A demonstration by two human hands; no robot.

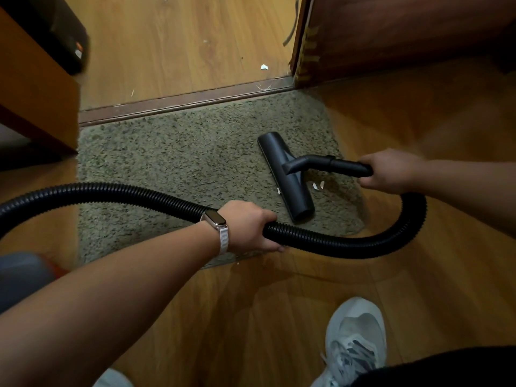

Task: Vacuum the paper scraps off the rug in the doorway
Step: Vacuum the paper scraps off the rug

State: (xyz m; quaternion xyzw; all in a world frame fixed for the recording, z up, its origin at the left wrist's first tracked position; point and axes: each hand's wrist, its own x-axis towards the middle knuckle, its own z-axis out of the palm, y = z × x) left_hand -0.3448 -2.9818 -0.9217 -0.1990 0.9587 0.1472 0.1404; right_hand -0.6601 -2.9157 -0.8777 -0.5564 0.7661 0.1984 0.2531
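Paper scraps (318, 186) lie on rug (181, 169) beside nozzle (284, 174); right hand (391, 171) grips tube (343, 164), left hand (248, 227) grips hose (335, 241).

Warm wood-toned laminate floor (251, 317) runs on both sides of a dark brown threshold strip (173, 103). At the strip's right end stands a reddish-brown door (391, 32), with frayed yellowish tape (308, 54) stuck down its edge and a grey strip (290, 32) dangling just beside it. A wooden cabinet (30, 88) fills the left side; a blurred black object (67, 43) with an orange mark shows past its top. On the near floor a grey laced sneaker (354, 339) is planted, with a black trouser leg (446, 367) beside it. A smartwatch (215, 220) sits on a pale band.
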